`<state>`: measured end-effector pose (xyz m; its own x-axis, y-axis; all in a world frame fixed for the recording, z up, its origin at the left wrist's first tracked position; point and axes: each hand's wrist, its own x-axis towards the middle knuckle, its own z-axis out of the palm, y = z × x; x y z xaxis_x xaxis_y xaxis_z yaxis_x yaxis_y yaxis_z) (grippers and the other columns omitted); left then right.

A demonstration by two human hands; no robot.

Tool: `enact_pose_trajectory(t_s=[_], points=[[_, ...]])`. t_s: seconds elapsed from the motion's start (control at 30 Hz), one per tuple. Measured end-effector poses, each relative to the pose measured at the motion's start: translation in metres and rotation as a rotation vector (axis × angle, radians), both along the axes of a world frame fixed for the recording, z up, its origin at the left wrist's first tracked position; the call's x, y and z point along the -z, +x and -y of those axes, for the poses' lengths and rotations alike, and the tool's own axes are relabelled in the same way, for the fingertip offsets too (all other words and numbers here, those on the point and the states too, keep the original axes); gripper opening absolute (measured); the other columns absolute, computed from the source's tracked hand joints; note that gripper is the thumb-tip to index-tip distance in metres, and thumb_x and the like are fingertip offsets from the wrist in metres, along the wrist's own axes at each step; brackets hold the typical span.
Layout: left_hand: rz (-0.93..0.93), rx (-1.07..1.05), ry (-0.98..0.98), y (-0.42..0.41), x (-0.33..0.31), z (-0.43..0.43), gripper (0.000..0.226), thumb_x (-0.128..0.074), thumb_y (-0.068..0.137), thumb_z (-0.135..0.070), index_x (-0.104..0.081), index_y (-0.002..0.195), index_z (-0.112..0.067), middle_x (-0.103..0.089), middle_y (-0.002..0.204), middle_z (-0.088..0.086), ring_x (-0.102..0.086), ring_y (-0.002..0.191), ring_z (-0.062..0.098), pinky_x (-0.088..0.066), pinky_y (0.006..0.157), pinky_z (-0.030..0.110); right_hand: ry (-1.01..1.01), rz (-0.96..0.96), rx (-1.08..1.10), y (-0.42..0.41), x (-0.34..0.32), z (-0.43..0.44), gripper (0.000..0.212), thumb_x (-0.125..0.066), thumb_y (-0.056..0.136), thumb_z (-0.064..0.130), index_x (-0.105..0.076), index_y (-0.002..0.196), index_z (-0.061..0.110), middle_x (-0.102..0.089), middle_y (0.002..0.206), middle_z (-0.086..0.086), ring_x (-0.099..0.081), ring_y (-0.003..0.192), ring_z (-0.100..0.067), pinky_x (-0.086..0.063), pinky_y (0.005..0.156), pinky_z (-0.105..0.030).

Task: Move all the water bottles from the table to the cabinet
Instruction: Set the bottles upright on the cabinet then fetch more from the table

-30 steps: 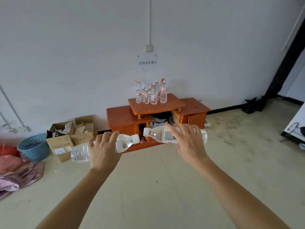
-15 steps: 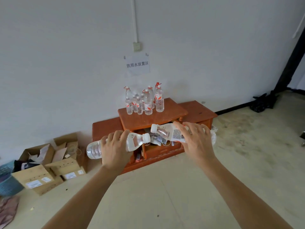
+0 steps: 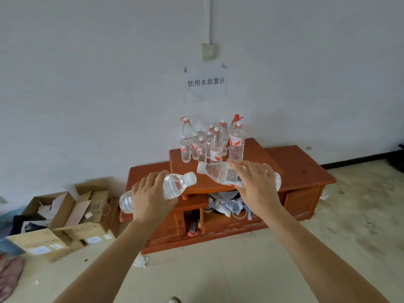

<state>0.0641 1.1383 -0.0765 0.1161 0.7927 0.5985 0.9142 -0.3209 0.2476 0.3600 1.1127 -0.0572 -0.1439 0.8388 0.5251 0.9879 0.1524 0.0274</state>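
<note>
Above the cabinet's [image 3: 301, 165] front edge, two clear bottles lie sideways in the person's hands, caps pointing at each other. The left hand [image 3: 150, 197] has its fingers [image 3: 153, 179] wrapped over the left bottle [image 3: 172, 186], whose white cap aims right and slightly up. The right hand [image 3: 255, 184] holds the right bottle [image 3: 220, 174] with fingers spread across its label, cap aimed left. The two caps are near each other but apart.

Behind them a cluster of bottles [image 3: 213, 142] stands upright on the raised middle shelf [image 3: 260, 154] of the orange-brown wooden cabinet, close to the wall. Under that shelf an open compartment holds crumpled paper and cords [image 3: 227, 204].

A paper sign [image 3: 206, 82] with Chinese characters is taped to the white wall above the cluster, below a wall switch [image 3: 208, 51]. Left of the cabinet, open cardboard boxes [image 3: 65, 217] sit on the pale, scuffed floor [image 3: 349, 215]. A dark baseboard runs along the wall at right.

Compared with half a second ago, the cabinet and sign fill more of the view and sit further right, the boxes have slid toward the left edge, and both hands grip their bottles as before.
</note>
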Motion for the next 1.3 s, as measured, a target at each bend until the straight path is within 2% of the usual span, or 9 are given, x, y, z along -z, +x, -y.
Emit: enact_pose_trajectory(t_s=[0.23, 0.4, 0.6, 0.7, 0.9, 1.07, 1.13, 1.2, 1.3], points=[[0.126, -0.024, -0.143, 0.003, 0.028, -0.173, 0.053, -0.087, 0.063, -0.037, -0.065, 0.108, -0.019, -0.066, 0.096, 0.000, -0.066, 0.084, 0.028, -0.051, 0.076, 0.043, -0.103, -0.071, 0.020, -0.012, 0.032, -0.174, 0.092, -0.087, 0.078, 0.036, -0.031, 0.150, 0.035, -0.065, 0.129, 0.001, -0.064, 0.115, -0.027, -0.048, 0.101, -0.056], [0.224, -0.002, -0.279, 0.011, 0.026, -0.276, 0.059, -0.083, 0.066, -0.038, -0.061, 0.119, -0.023, -0.064, 0.105, -0.003, -0.063, 0.096, 0.025, -0.049, 0.082, 0.041, -0.129, -0.148, 0.052, -0.003, 0.044, -0.268, 0.089, -0.080, 0.085, 0.042, -0.026, 0.155, 0.037, -0.062, 0.134, 0.004, -0.061, 0.121, -0.025, -0.047, 0.104, -0.057], [0.346, -0.059, -0.405, 0.037, 0.056, -0.378, 0.067, -0.084, 0.065, -0.044, -0.057, 0.124, -0.026, -0.062, 0.113, -0.007, -0.058, 0.105, 0.021, -0.049, 0.083, 0.040, -0.203, -0.366, 0.023, 0.014, 0.085, -0.365, 0.083, -0.076, 0.088, 0.046, -0.028, 0.156, 0.035, -0.061, 0.136, 0.000, -0.060, 0.123, -0.023, -0.051, 0.101, -0.051], [0.384, -0.123, -0.477, 0.055, 0.076, -0.415, 0.066, -0.081, 0.064, -0.053, -0.057, 0.121, -0.031, -0.061, 0.112, -0.011, -0.058, 0.105, 0.018, -0.051, 0.083, 0.040, -0.260, -0.427, -0.008, 0.026, 0.107, -0.412, 0.081, -0.077, 0.088, 0.045, -0.031, 0.153, 0.031, -0.061, 0.134, -0.002, -0.062, 0.120, -0.022, -0.053, 0.097, -0.047], [0.444, -0.304, -0.625, 0.086, 0.108, -0.472, 0.079, -0.088, 0.063, -0.051, -0.054, 0.131, -0.029, -0.060, 0.122, -0.007, -0.058, 0.111, 0.019, -0.050, 0.086, 0.039, -0.433, -0.587, -0.125, 0.048, 0.156, -0.501, 0.087, -0.081, 0.082, 0.048, -0.034, 0.149, 0.019, -0.061, 0.140, -0.001, -0.064, 0.122, -0.020, -0.057, 0.094, -0.036], [0.504, -0.398, -0.740, 0.105, 0.140, -0.518, 0.080, -0.090, 0.061, -0.048, -0.055, 0.129, -0.024, -0.059, 0.118, -0.003, -0.060, 0.103, 0.020, -0.055, 0.085, 0.040, -0.554, -0.686, -0.174, 0.054, 0.193, -0.547, 0.104, -0.085, 0.079, 0.046, -0.016, 0.153, 0.021, -0.067, 0.131, 0.001, -0.070, 0.109, -0.017, -0.055, 0.083, -0.027], [0.516, -0.401, -0.791, 0.107, 0.151, -0.521, 0.082, -0.090, 0.059, -0.048, -0.055, 0.129, -0.023, -0.060, 0.116, -0.004, -0.062, 0.103, 0.020, -0.057, 0.085, 0.041, -0.591, -0.716, -0.180, 0.049, 0.203, -0.550, 0.103, -0.085, 0.079, 0.045, -0.019, 0.154, 0.017, -0.066, 0.132, 0.001, -0.070, 0.110, -0.017, -0.053, 0.082, -0.023], [0.559, -0.402, -0.839, 0.106, 0.166, -0.531, 0.076, -0.091, 0.060, -0.044, -0.057, 0.124, -0.022, -0.061, 0.112, -0.005, -0.062, 0.100, 0.019, -0.054, 0.080, 0.035, -0.639, -0.768, -0.156, 0.043, 0.221, -0.558, 0.093, -0.084, 0.079, 0.047, -0.028, 0.147, 0.016, -0.065, 0.132, 0.001, -0.070, 0.111, -0.018, -0.055, 0.081, -0.022], [0.614, -0.378, -0.900, 0.099, 0.187, -0.551, 0.062, -0.093, 0.061, -0.036, -0.057, 0.111, -0.028, -0.062, 0.108, -0.007, -0.062, 0.096, 0.015, -0.044, 0.070, 0.023, -0.680, -0.857, -0.095, 0.027, 0.248, -0.572, 0.086, -0.085, 0.078, 0.048, -0.029, 0.139, 0.022, -0.065, 0.129, 0.001, -0.070, 0.109, -0.018, -0.058, 0.082, -0.022]])
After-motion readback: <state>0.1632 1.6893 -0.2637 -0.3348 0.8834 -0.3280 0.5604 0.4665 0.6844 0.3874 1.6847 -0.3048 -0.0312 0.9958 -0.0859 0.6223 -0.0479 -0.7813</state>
